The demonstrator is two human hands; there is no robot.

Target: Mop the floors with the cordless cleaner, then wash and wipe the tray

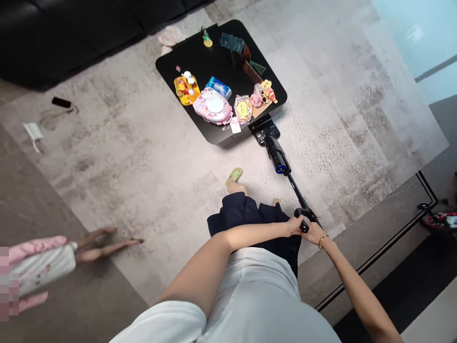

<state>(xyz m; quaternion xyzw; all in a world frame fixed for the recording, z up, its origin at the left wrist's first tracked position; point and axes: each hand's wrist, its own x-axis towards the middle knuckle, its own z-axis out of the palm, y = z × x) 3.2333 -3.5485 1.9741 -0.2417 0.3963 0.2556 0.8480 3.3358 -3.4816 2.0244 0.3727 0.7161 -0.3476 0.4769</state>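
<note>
A black upright floor cleaner (277,155) with a lit blue ring leans away from me, its thin pole running up to a looped handle (303,213). My right hand (314,233), with a gold bracelet at the wrist, is closed around the handle. Close beside it, my left hand (294,226) is closed at the end of the grip, the two hands nearly touching. The cleaner's floor head (264,130) sits on the floor at the near edge of a black low table (203,121), partly under it.
On the table lie a pink bag (210,108), a blue packet (218,87), toys and snacks. A child (46,267) stands at left. A black sofa (71,38) lines the back. A white mask-like item (33,131) and a dark device (61,102) lie on the floor.
</note>
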